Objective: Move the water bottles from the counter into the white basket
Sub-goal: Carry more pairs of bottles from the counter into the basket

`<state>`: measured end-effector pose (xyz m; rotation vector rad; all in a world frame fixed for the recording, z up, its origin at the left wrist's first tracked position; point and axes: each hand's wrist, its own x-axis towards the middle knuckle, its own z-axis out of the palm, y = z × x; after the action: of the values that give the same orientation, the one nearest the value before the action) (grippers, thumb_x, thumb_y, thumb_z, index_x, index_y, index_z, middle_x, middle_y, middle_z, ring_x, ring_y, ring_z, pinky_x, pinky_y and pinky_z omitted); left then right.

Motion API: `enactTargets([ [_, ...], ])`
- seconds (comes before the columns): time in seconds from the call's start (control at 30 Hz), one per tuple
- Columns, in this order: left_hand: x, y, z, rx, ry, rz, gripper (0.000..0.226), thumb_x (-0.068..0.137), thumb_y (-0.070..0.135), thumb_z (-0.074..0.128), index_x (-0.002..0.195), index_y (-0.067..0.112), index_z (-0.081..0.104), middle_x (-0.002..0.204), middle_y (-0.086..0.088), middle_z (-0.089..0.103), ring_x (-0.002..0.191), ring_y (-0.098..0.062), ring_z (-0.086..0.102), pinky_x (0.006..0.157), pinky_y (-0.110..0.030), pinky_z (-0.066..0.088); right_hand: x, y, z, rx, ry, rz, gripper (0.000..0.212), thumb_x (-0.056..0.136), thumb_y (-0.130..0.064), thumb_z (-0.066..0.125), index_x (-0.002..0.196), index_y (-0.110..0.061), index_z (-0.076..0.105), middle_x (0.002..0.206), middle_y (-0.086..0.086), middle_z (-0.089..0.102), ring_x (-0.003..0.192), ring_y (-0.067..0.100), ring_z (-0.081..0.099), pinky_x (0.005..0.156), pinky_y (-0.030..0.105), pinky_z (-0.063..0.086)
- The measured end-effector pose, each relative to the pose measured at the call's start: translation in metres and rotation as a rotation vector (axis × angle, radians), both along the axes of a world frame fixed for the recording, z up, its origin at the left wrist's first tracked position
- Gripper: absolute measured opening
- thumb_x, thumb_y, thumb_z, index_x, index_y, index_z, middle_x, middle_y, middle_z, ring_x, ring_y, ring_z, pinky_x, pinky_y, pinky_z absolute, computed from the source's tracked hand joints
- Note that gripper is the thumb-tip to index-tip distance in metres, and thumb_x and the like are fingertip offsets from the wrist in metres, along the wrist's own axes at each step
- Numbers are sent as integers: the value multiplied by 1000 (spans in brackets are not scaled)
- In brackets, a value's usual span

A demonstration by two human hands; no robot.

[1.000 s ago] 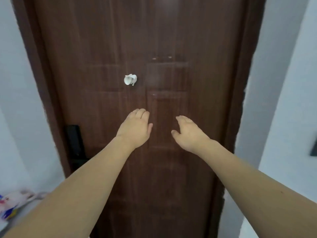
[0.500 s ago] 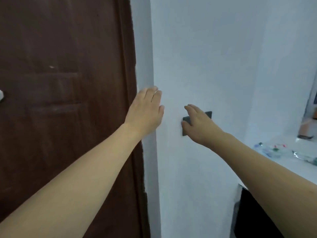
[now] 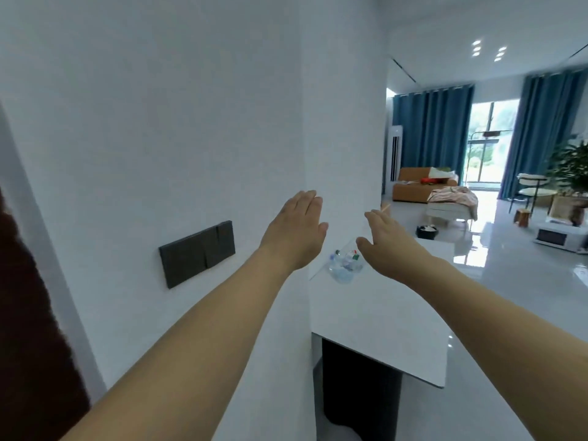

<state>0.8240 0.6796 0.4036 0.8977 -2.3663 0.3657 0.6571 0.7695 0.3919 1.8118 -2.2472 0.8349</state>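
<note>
Two empty hands, left hand (image 3: pixel 294 229) and right hand (image 3: pixel 386 241), fingers straight; uncountable water bottles (image 3: pixel 345 265) clustered on one counter (image 3: pixel 381 329).

Both bare forearms reach forward and upward from the lower corners of the view, roughly parallel and apart. The left hand (image 3: pixel 294 231) is held flat, back toward the camera, fingers straight and pressed together, thumb out to the side. The right hand (image 3: pixel 386 241) is likewise extended with relaxed, slightly spread fingers, gripping nothing
</note>
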Motion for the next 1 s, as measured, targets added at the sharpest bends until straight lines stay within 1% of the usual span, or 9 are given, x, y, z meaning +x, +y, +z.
enactTargets([
  [0.17,-60,-29,-10,77,-28,-30,57,106,31,35,154,4,21,163,-11,17,150,-24,9,119,-29,4,-56,-19,-11,23,27,-39,41,96,-21,47,129,2,43,136,18,45,124,32,38,99,34,27],
  [0.4,-124,-70,-16,145,-59,-21,55,106,30,33,153,2,22,163,-13,18,150,-25,10,120,-32,6,-124,-49,-23,52,12,-43,39,95,-23,47,128,-4,46,133,13,49,121,30,41,101,37,32],
  [0.57,-183,-100,-22,145,-94,-53,55,106,30,33,153,3,23,163,-13,18,150,-26,10,121,-34,7,-181,-70,-29,51,7,-83,45,95,-27,46,135,-7,41,139,12,45,128,29,38,107,38,29],
  [0.67,-225,-121,-28,161,-107,-90,55,106,31,33,153,4,23,163,-12,18,150,-26,10,120,-34,6,-218,-87,-36,56,-8,-125,49,95,-29,46,138,-5,38,143,13,42,131,29,35,108,38,28],
  [0.8,-282,-158,-34,151,-116,-134,55,106,31,33,153,3,24,162,-13,20,150,-26,12,120,-35,7,-269,-115,-45,53,-15,-172,49,94,-28,46,138,-8,39,142,10,44,126,29,39,103,37,31],
  [0.9,-326,-186,-34,167,-107,-159,55,106,31,33,153,3,24,162,-13,22,149,-26,13,120,-35,8,-309,-136,-44,74,-11,-215,53,95,-28,46,142,-8,35,147,11,39,132,29,35,107,38,28],
  [1.0,-371,-211,-32,155,-116,-184,54,106,31,33,151,3,27,160,-13,25,148,-27,16,119,-35,10,-350,-154,-39,97,-6,-254,48,95,-27,45,137,-6,38,141,12,44,127,30,39,104,37,31],
])
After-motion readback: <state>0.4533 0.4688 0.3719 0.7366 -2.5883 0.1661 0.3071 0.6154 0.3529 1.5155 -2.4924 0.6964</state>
